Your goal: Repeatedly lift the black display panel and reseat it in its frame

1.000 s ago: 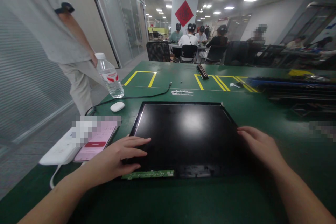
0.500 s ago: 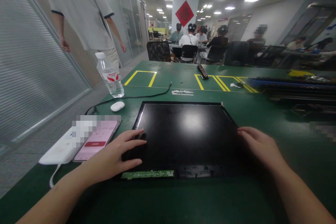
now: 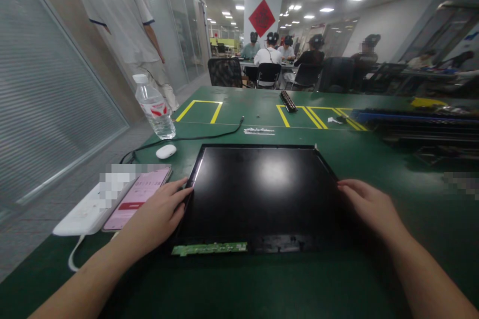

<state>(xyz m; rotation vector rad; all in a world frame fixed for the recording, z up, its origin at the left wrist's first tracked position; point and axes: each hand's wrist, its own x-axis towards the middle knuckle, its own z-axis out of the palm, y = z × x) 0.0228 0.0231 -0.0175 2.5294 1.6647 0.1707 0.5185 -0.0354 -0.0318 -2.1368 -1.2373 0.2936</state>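
Observation:
A black LCD screen panel [image 3: 258, 194] lies flat on the green table, glossy face up, with a light reflected in it. Along its near edge runs a narrow green circuit board [image 3: 210, 248]. My left hand [image 3: 160, 209] is at the panel's left edge, fingertips on the frame and thumb low against the side. On the opposite edge, my right hand [image 3: 368, 207] has its fingers together, closed on the frame; its thumb is mostly hidden.
Left of the panel are a phone [image 3: 136, 199], a white power bank [image 3: 80, 214], a white earbud case [image 3: 166, 151], a water bottle [image 3: 155, 109] and a black cable [image 3: 209, 136]. Dark, blurred parts [image 3: 404, 129] lie to the right. A person [image 3: 119, 25] stands beyond the table.
My left hand has drawn back leftward from over the screen to its left edge. My right hand stays at the right edge. The person at the left has turned and moved.

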